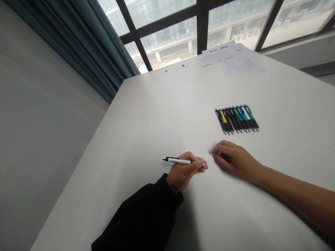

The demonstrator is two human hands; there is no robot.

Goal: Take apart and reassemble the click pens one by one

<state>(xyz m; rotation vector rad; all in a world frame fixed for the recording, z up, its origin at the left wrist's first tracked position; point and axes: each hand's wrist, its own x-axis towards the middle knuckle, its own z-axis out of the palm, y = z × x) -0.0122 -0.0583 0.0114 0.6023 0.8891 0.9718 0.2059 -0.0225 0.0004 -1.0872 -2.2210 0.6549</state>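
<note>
My left hand (185, 169) is closed around a white ballpoint pen (179, 160) with a black clip end. The pen lies nearly level, its clip end to the left. A thin metallic tip pokes out by the fingertips on the right; whether it is a bare refill is too small to tell. My right hand (234, 158) rests a little to the right, thumb and fingers brought together in a pinch near the pen's tip but apart from it. Something small and blurred may be at its fingertips; I cannot make it out.
Beyond my right hand lies a row of several pens (237, 119) with black, yellow, green, blue and white barrels, side by side on the white table (157, 115). Paper sheets (242, 64) lie at the far edge by the window. A blue curtain (86, 38) hangs at the left.
</note>
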